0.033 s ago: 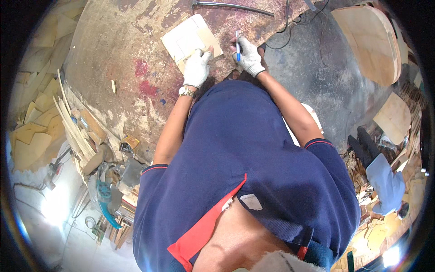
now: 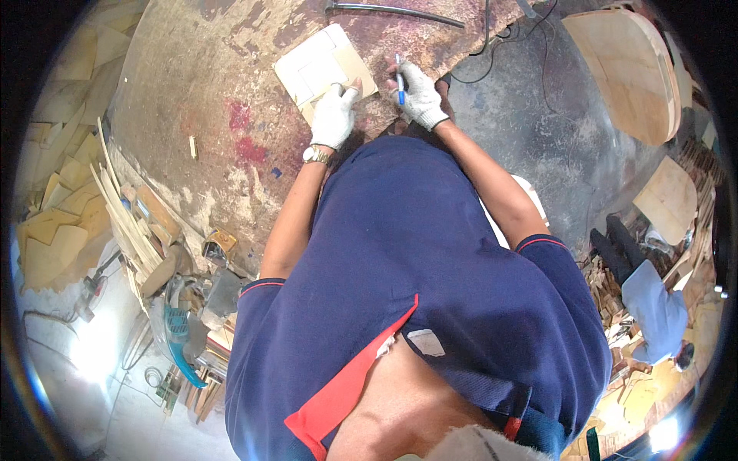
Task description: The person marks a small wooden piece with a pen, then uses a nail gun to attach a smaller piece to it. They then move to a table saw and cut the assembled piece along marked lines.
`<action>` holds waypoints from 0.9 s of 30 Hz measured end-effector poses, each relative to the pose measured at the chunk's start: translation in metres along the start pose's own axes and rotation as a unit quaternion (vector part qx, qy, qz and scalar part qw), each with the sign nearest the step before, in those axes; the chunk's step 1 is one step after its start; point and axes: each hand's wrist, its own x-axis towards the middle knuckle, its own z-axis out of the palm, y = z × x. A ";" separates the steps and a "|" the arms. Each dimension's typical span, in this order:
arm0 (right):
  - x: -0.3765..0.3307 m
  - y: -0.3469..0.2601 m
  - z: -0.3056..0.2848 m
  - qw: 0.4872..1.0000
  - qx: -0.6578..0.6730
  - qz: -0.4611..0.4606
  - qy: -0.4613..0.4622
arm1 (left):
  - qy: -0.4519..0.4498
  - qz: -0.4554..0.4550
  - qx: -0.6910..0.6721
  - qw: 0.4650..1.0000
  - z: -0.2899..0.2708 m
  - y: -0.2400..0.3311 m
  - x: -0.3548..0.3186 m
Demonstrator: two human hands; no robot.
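Observation:
A pale, square plywood board (image 2: 323, 48) with rounded corners lies on the worn work surface (image 2: 200, 92). Lighter rectangular outlines show on its face. My left hand (image 2: 333, 119), in a white knit glove with bare fingertips, grips the board's near edge, thumb resting on top; the fingers underneath are hidden. To the right of the board, my right hand (image 2: 420, 96), gloved the same way, closes around a white pen (image 2: 400, 78) with a blue end. The pen stands roughly lengthwise, apart from the board.
A bent metal tube (image 2: 396, 11) lies at the far edge beside black cables (image 2: 492, 58). Large curved plywood panels (image 2: 626, 73) stand at right. Thin wood strips (image 2: 123, 223) and a teal power tool (image 2: 178, 330) are at left. A person in blue (image 2: 653, 311) is at far right.
My right hand and the pen have shifted very slightly to the left. The left hand and the board have stayed in place.

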 end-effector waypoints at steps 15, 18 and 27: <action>-0.018 -0.010 0.020 0.993 -0.071 -0.007 -0.096 | -0.017 -0.011 0.006 1.000 -0.003 0.001 0.000; -0.021 -0.011 0.016 0.985 -0.028 0.082 -0.146 | -0.013 -0.015 -0.001 1.000 -0.002 0.001 0.000; -0.027 -0.020 -0.002 0.987 -0.036 0.054 -0.145 | 0.002 -0.008 -0.013 1.000 -0.006 0.003 0.000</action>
